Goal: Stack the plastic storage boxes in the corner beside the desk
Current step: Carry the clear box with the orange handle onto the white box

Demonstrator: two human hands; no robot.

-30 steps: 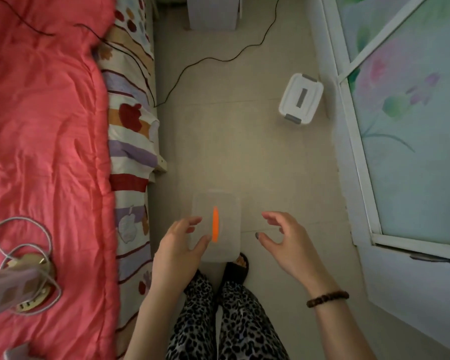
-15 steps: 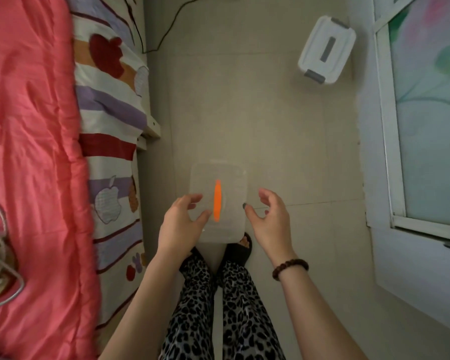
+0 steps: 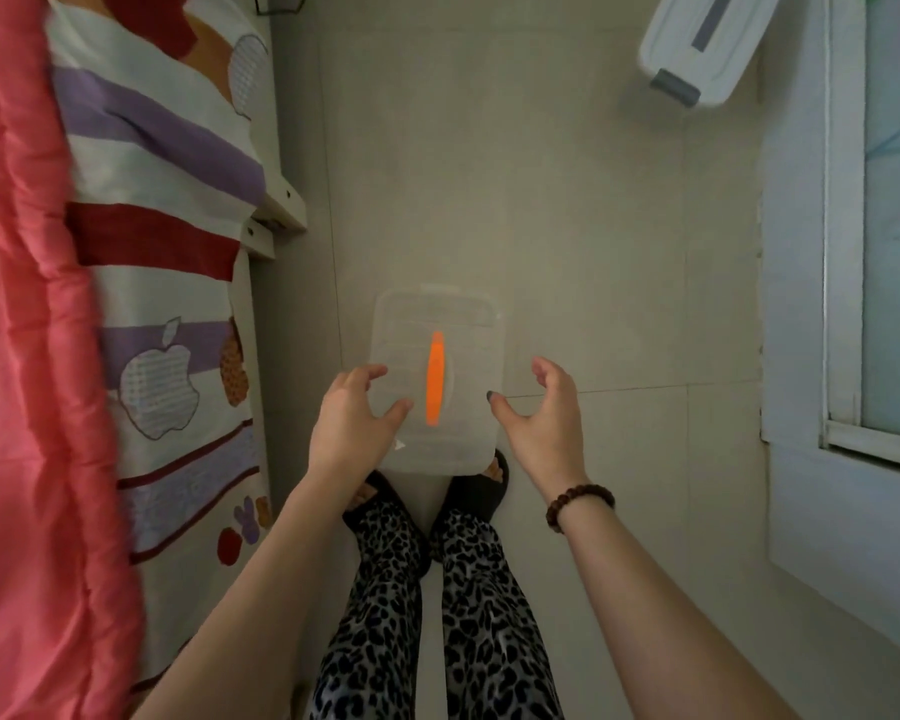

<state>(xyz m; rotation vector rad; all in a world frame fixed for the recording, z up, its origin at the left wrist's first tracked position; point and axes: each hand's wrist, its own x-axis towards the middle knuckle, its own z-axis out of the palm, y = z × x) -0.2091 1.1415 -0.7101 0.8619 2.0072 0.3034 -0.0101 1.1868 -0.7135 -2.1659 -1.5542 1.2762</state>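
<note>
A clear plastic storage box with an orange handle on its lid sits on the floor just ahead of my feet. My left hand hovers over the box's left side, fingers spread and curled, and I cannot tell if it touches. My right hand is open just to the right of the box, apart from it. A second box, white with grey clasps and a grey handle, lies on the floor at the top right beside the wall.
A bed with a pink quilt and a fruit-print striped sheet fills the left side. A white wall and window frame run along the right. Beige floor tiles lie between them.
The view has tilted down and closer; both boxes appear larger. Both hands have come lower toward the clear box, the left one now over its left edge.
</note>
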